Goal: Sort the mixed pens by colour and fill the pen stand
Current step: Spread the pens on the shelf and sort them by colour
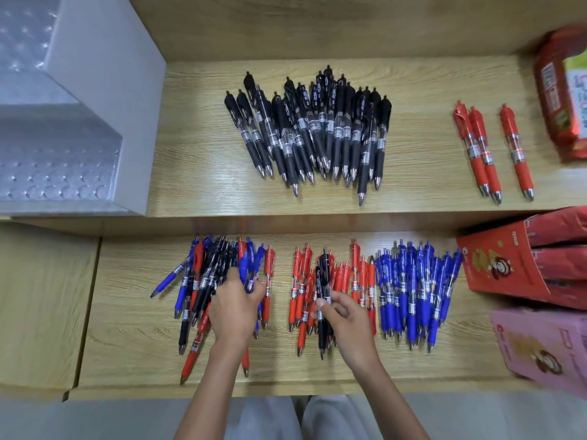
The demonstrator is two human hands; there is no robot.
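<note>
left hand (236,308) grips mixed pens (203,281) | right hand (344,319) pinches glossy black pens (324,274) over red pile (300,282)

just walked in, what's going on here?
A person is sorting pens by colour on a wooden desk. The left hand digs into the mixed pile of red, blue and black pens, fingers curled on a blue pen. The right hand pinches black pens over the red pen pile. The blue pen pile, black pen pile and three separate red pens lie sorted. The clear tiered pen stand shows no pens yet.
</note>
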